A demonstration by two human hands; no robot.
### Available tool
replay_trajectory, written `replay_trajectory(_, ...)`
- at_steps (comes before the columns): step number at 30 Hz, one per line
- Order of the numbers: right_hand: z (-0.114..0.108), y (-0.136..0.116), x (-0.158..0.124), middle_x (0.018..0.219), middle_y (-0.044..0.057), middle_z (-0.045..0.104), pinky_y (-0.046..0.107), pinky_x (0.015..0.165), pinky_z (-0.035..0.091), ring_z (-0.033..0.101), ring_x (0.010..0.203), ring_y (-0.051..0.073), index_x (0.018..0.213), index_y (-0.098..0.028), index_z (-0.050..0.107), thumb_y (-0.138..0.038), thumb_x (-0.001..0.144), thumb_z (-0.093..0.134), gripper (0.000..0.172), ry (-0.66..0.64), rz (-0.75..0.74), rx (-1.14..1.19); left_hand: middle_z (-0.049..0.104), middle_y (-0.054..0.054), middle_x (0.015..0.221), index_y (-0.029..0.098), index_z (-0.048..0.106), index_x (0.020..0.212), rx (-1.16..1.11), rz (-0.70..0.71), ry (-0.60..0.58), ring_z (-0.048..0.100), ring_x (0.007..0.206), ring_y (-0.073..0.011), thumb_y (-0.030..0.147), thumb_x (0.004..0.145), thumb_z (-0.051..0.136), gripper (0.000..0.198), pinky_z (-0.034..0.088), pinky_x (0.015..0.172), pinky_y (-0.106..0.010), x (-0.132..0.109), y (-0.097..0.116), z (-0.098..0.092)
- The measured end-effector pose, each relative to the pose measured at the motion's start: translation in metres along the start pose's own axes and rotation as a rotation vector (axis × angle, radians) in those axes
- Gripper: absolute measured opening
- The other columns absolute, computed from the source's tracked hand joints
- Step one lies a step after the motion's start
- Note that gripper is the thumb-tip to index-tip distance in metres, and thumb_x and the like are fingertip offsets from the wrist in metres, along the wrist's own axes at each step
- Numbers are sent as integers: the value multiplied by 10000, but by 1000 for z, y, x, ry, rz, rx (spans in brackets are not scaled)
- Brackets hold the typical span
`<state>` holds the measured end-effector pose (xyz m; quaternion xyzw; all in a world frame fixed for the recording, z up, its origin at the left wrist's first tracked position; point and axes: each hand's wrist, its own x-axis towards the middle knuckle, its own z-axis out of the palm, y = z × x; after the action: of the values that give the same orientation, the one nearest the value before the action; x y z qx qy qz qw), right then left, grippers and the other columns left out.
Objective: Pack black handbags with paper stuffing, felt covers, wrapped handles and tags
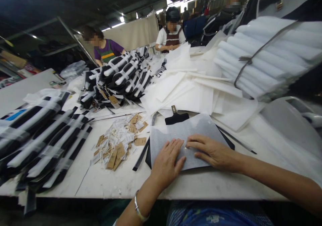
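Note:
A thin whitish sheet (201, 127) lies over a flat black piece (148, 157), whose dark edges and strap ends show at both sides. A black tab with a metal clasp (173, 109) sticks out beyond the sheet's far edge. My left hand (167, 160) rests on the sheet with its fingers stretched out. On the same sheet, my right hand (213, 152) lies with thumb and fingers apart, its fingertips close to a small shiny spot near the middle. Neither hand grasps anything. What the black piece is underneath stays hidden.
Left of the sheet lies a heap of brown and white tags (118, 145). Black-and-white wrapped bundles (50, 138) fill the left, with more bundles (123, 75) behind. White sheets (181, 88) and a tied white stack (271, 55) stand at the right. Two people work across the table.

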<state>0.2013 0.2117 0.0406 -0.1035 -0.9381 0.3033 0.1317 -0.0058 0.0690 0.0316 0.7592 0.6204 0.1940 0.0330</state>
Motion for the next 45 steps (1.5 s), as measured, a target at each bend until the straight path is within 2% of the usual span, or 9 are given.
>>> replay_trajectory(9,5,5,0,1313,127,575,427,1056,468,546,1223,236,1303,-229,603,-271,997,483,331,18,-85,-126,513,-111,1490,171,363,1480,-24,-12,-9,425,1418,-212,308,996,477,516,371,1181,-454,-2,0,2)
replay_trajectory(15,10,8,-2,1332,127,577,533,1138,377,517,1295,249,1266,-251,632,-246,988,491,312,1,-129,-170,527,-114,1476,165,372,1481,-34,-11,-4,449,1401,-218,311,997,476,516,383,1171,-450,0,0,0)
replay_trajectory(22,12,5,-4,1546,105,436,518,1174,344,395,1431,253,1541,-225,341,-311,1021,442,537,-44,-81,-313,459,-95,1532,160,429,1463,80,4,-101,387,1440,-230,396,1034,392,491,327,1194,-463,0,2,-1)
replay_trajectory(26,12,3,-2,1551,81,429,570,1173,302,392,1431,279,1548,-250,329,-311,1012,450,552,-45,-102,-459,421,-99,1557,172,413,1478,157,13,-166,341,1462,-279,494,1018,382,563,280,1197,-542,2,0,-7)
replay_trajectory(32,-5,8,-4,1605,63,331,651,1177,178,324,1460,336,1553,-337,294,-481,970,522,643,-104,-65,-440,282,-75,1629,267,322,1535,118,75,-214,217,1506,-321,617,968,403,671,195,1196,-611,2,-17,-18)
replay_trajectory(35,-4,11,-11,1629,67,267,614,1202,132,277,1482,330,1568,-325,262,-516,959,528,691,-95,-27,-440,246,-57,1641,293,296,1547,135,89,-167,192,1515,-305,613,960,429,681,154,1214,-572,-4,-23,-16)
replay_trajectory(38,0,11,-16,1616,69,302,562,1226,97,288,1479,319,1565,-299,292,-535,935,556,722,-48,-18,-472,262,-66,1635,282,299,1550,183,123,-96,228,1506,-301,616,940,468,715,96,1231,-524,-8,-27,-11)
replay_trajectory(42,-3,10,-13,1566,62,408,472,1250,24,327,1465,287,1510,-254,426,-560,914,563,683,19,-83,-606,468,-100,1524,254,437,1489,272,250,58,392,1432,-311,650,925,481,691,55,1236,-520,-6,-38,2)
replay_trajectory(45,-4,19,-8,1477,52,532,453,1256,16,315,1472,266,1433,-259,538,-591,906,558,623,64,-159,-672,598,-37,1412,319,554,1393,323,279,163,504,1356,-269,439,956,584,454,156,1235,-514,-5,-47,18)
